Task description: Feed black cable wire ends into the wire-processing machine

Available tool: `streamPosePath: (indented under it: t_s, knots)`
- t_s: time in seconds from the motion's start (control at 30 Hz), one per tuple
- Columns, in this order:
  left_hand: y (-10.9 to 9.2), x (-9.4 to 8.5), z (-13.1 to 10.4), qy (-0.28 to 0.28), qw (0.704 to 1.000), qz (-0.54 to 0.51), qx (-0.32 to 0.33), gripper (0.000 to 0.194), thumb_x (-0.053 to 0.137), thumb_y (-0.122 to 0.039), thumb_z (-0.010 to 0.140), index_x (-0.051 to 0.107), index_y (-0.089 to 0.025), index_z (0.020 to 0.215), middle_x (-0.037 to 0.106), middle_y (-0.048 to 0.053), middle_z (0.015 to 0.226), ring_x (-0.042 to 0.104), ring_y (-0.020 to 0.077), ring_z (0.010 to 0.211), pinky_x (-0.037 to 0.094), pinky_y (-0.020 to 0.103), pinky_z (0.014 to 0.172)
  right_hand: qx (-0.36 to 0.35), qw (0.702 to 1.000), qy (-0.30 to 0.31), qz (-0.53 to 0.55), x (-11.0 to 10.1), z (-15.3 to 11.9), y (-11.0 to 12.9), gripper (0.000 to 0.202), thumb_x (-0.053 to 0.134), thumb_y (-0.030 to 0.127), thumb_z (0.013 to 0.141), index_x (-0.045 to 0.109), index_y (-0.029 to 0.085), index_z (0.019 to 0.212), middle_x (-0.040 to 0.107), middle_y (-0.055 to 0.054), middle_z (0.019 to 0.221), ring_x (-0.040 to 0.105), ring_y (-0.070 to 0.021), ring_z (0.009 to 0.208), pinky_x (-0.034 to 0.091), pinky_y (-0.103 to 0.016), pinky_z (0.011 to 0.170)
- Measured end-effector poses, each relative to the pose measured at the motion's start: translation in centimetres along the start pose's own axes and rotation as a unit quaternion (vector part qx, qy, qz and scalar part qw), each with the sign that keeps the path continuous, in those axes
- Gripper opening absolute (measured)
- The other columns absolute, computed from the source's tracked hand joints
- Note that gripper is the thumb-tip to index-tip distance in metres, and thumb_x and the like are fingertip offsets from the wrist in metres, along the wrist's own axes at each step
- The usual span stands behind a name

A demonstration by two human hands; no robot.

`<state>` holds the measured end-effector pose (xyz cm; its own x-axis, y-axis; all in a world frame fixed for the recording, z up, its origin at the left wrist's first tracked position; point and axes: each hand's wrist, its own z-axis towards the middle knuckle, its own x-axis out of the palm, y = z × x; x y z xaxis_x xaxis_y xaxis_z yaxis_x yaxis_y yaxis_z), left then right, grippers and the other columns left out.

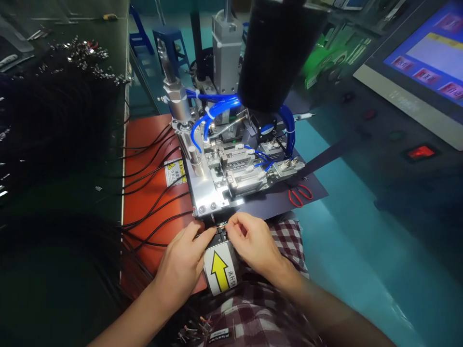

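Observation:
My left hand and my right hand meet at the front edge of a small metal machine with blue air hoses. Both pinch the stripped end of a thin black cable, with small coloured wires showing between the fingertips. Directly below the fingers sits a black fixture with a white label bearing a yellow arrow. Several black cables fan out to the left across an orange mat.
Red-handled scissors lie on a dark sheet right of the machine. A touchscreen panel with a red lit switch stands at the right. Small metal parts are scattered on the dark bench at the upper left. Blue stools stand behind.

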<state>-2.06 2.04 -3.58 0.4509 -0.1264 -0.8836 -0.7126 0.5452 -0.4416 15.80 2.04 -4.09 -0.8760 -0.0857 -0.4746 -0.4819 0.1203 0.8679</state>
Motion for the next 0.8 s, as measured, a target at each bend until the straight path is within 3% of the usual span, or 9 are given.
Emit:
streamPosePath:
  t_s: [0.07,0.17,0.3,0.47,0.63,0.8]
  knots:
    - [-0.1,-0.2,0.0,0.0,1.0,0.016,0.007,0.035,0.038,-0.004,0.084,0.061,-0.013,0.108,0.055,0.01,0.092,0.055,0.0212,0.084,0.05,0.033,0.07,0.067,0.985,0.065,0.146,0.2,0.4,-0.8,0.021,0.053,0.029,0.081,0.052,0.018,0.064,0.045,0.004,0.055,0.04,-0.0104,0.05,0.031,-0.022,0.047]
    - [-0.6,-0.6,0.0,0.005,0.997,0.082,0.016,0.033,0.04,-0.006,0.084,0.062,-0.014,0.107,0.055,0.01,0.09,0.051,0.0244,0.083,0.048,0.038,0.068,0.108,0.957,0.101,0.251,0.4,0.7,-1.9,0.023,0.055,0.035,0.081,0.053,0.017,0.067,0.041,0.006,0.052,0.037,-0.0087,0.045,0.03,-0.021,0.042]
    - [-1.3,-0.9,-0.3,0.058,0.986,0.155,0.011,0.037,0.044,-0.003,0.081,0.059,-0.013,0.114,0.054,0.009,0.086,0.049,0.0231,0.075,0.048,0.037,0.064,0.088,0.963,0.084,0.242,0.9,0.8,-2.6,0.026,0.05,0.039,0.085,0.051,0.018,0.07,0.044,0.005,0.056,0.041,-0.0087,0.046,0.033,-0.022,0.043]
    - [-1.5,-0.6,-0.3,0.109,0.987,0.116,-0.025,0.045,0.045,0.0,0.078,0.052,-0.01,0.121,0.054,0.011,0.096,0.052,0.0225,0.081,0.051,0.035,0.069,0.062,0.973,0.058,0.213,1.7,0.9,-2.6,0.023,0.051,0.038,0.084,0.05,0.019,0.073,0.043,0.006,0.054,0.041,-0.0094,0.046,0.033,-0.022,0.044]
    - [-1.4,-0.6,0.0,0.107,0.988,0.105,-0.034,0.041,0.043,-0.003,0.08,0.055,-0.011,0.118,0.056,0.011,0.095,0.055,0.0235,0.081,0.052,0.036,0.068,0.089,0.958,0.092,0.256,1.8,1.1,-2.2,0.024,0.048,0.039,0.086,0.048,0.019,0.072,0.045,0.007,0.048,0.041,-0.0097,0.043,0.033,-0.022,0.045]
    - [-1.3,-0.7,-0.2,0.087,0.989,0.114,-0.026,0.041,0.04,-0.003,0.08,0.057,-0.012,0.116,0.057,0.011,0.093,0.056,0.0231,0.08,0.053,0.036,0.067,0.132,0.952,0.08,0.264,1.6,1.1,-2.7,0.025,0.053,0.038,0.082,0.05,0.018,0.067,0.048,0.006,0.046,0.042,-0.0096,0.042,0.033,-0.021,0.044]
